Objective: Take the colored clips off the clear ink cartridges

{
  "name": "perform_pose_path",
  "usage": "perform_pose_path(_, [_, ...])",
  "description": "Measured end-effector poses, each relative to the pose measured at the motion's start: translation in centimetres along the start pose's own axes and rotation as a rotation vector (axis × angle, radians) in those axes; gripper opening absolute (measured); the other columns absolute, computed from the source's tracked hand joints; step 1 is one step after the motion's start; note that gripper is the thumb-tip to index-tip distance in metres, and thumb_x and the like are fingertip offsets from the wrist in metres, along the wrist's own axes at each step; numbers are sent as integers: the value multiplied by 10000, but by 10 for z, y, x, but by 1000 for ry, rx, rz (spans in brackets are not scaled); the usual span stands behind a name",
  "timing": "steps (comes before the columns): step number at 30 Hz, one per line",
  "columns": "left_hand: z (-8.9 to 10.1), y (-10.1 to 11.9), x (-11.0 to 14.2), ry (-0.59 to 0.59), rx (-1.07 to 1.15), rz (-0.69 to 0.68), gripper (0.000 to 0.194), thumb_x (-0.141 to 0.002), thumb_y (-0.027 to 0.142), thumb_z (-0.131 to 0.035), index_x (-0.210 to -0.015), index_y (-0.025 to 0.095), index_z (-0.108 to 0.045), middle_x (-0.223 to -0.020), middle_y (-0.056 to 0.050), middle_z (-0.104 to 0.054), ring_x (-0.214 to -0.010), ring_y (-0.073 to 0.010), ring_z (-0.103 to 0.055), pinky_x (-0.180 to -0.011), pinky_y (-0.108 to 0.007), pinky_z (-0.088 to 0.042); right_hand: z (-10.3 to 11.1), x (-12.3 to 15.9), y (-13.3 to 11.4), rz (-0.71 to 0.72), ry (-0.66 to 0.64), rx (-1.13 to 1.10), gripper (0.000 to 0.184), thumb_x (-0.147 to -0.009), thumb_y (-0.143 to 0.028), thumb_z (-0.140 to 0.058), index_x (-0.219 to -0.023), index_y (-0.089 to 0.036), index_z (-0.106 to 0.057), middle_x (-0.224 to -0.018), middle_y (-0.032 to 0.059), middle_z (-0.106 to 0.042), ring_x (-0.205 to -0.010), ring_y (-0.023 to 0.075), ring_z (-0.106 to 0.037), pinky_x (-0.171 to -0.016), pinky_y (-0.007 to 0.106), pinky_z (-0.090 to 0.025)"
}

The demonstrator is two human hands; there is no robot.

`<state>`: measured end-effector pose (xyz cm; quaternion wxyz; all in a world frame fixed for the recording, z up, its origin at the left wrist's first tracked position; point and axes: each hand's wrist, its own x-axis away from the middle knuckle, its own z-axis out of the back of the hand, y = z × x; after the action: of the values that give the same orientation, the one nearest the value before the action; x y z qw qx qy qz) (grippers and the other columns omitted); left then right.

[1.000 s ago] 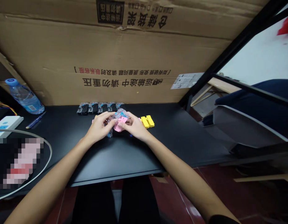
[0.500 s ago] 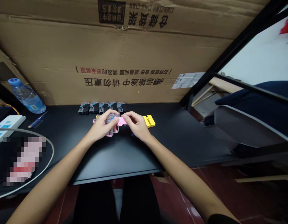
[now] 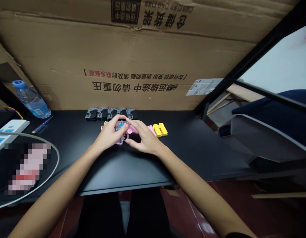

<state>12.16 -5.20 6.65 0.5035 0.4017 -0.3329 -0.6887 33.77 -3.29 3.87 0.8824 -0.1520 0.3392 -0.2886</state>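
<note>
My left hand (image 3: pixel 107 135) is closed round a small toy gun (image 3: pixel 121 125) with a clear body, pink parts and a red trigger. Its thumb presses on the gun's near side. Curved about the gun's right part is my right hand (image 3: pixel 148 138), fingers over the top and thumb by the trigger guard. The palm hides some of the pink part. Just right of my right hand lie yellow pieces (image 3: pixel 160 130) on the black table, with pink pieces (image 3: pixel 151 129) beside them, partly covered by the hand. Several clear-and-black toy parts (image 3: pixel 102 114) stand in a row behind the hands.
A tall cardboard sheet (image 3: pixel 143 56) closes off the back of the table (image 3: pixel 182 155). To the left are a water bottle (image 3: pixel 33 102), a pen (image 3: pixel 42 125), a white power strip (image 3: pixel 12 130) and a looped cable (image 3: pixel 58 158). A black frame post (image 3: pixel 204 112) rises at right.
My right hand has gone from a pinch on the pink part to a wider grip, its thumb now lower by the trigger guard. The view has shifted slightly.
</note>
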Motion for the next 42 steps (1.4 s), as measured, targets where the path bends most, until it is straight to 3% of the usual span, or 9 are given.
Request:
perform_pose_path(3, [-4, -2, -1, -24, 76, -30, 369, -961, 395, -648, -1298, 246, -664, -971, -34, -782, -803, -187, -722, -763, -324, -586, -5, 1, -3, -14, -93, 121, 813, -960, -424, -751, -1684, -338, -391, -1364, 150, -675, -1151, 376, -702, -1030, 613, -582])
perform_pose_path(6, [-8, -4, -3, -62, 361, 7, 437, -1016, 506, -557, -1350, 231, -625, -1097, -78, -762, -885, -197, -731, -780, -330, -607, -10, 0, -5, -116, -19, 6, 753, -1023, -446, -679, -1694, -348, -352, -1411, 134, -681, -1120, 342, -739, -1002, 567, -617])
perform_pose_path(10, [-11, -3, -4, -73, 597, 71, 636, -998, 627, -583, -1471, 205, -536, -986, -65, -722, -766, -177, -696, -681, -305, -608, -12, -2, -2, -188, 118, -207, 710, -1079, -493, -596, -1709, -329, -315, -1566, 119, -618, -1294, 319, -705, -1095, 525, -593])
perform_pose_path(15, [-8, 3, -3, -82, 558, 85, 539, -918, 408, -726, -1407, 221, -596, -866, -10, -708, -690, -139, -675, -679, -270, -603, -6, -1, 6, -132, 75, -265, 680, -1016, -491, -703, -1635, -311, -485, -1540, 109, -659, -1341, 316, -692, -1155, 524, -551])
perform_pose_path(21, [-1, 6, -3, -268, 732, 272, 497, -851, 301, -658, -1334, 196, -622, -897, -52, -753, -671, -154, -707, -594, -248, -571, 2, -1, 2, -218, 303, -426, 350, -976, -527, -729, -1190, -252, -751, -1100, 82, -807, -931, 251, -773, -863, 424, -638])
perform_pose_path(25, [-6, 8, 2, -393, 431, 195, 472, -972, 391, -580, -1401, 204, -635, -875, -58, -762, -580, -153, -655, -529, -257, -502, 1, -6, 0, -404, 536, -509, 438, -985, -639, -662, -821, -233, -681, -736, 20, -691, -625, 174, -618, -616, 324, -533])
perform_pose_path(31, [-22, 7, 6, -121, -12, -272, 278, -1068, 366, -557, -1112, 197, -773, -998, -66, -773, -900, -204, -685, -830, -329, -508, -4, -11, 6, -502, 355, -695, 424, -940, -608, -680, -757, -235, -593, -686, -19, -592, -610, 152, -525, -601, 299, -445])
perform_pose_path(36, [-32, 1, 8, -195, -67, -284, 375, -1101, 337, -487, -830, 175, -688, -800, -36, -657, -757, -183, -587, -725, -315, -414, -13, -9, 3, -506, 399, -691, 367, -923, -513, -691, -735, -240, -531, -664, -42, -517, -598, 142, -451, -610, 303, -398])
perform_pose_path(42, [-39, -3, 9, -222, -28, -266, 366, -1112, 331, -420, -793, 199, -542, -807, -26, -620, -772, -182, -565, -756, -321, -406, -15, -7, -1, -445, 413, -573, 345, -939, -471, -689, -756, -246, -503, -671, -52, -469, -610, 145, -413, -621, 313, -382])
